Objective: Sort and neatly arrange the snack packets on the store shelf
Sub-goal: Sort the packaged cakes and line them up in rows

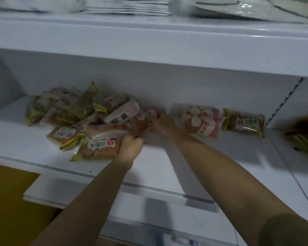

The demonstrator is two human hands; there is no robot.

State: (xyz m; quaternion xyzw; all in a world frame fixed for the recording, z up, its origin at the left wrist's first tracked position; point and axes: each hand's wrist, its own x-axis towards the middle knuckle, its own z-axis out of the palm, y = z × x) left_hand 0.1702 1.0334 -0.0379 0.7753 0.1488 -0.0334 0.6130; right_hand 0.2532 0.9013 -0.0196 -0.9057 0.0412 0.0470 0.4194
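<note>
A jumbled heap of snack packets (75,110) in yellow-green and pink wrappers lies at the left of the white shelf (194,153). My left hand (131,148) grips the right edge of an orange packet with yellow trim (96,150) at the front of the heap. My right hand (163,121) holds a pink-labelled packet (148,119) at the heap's right edge. Further right, pink packets (201,121) lie stacked, with a yellow-green packet (245,124) next to them.
The shelf above (149,41) overhangs the work area and carries plastic-wrapped white goods (128,6). More packets (304,137) show blurred at the far right, past a shelf seam. A lower white shelf (114,197) and a yellow surface (11,201) lie below.
</note>
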